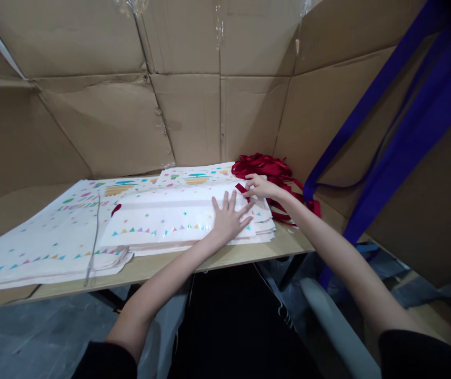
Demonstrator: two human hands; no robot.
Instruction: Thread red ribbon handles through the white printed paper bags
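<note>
My left hand (230,215) lies flat, fingers spread, on the top sheet of a stack of white paper bags (170,221) printed with small coloured triangles. My right hand (260,186) is just beyond it at the stack's far right corner, fingers pinched on the end of a red ribbon (243,188) that sticks out of the top bag. A second red ribbon end (116,209) shows at the bag's left side. Behind my right hand sits a pile of red ribbons (267,167).
A second, larger stack of printed white bags (47,237) lies on the left of the wooden table (158,266). Brown cardboard walls (186,105) enclose the table on three sides. Blue straps (391,142) hang at right. A grey chair arm (336,326) is below.
</note>
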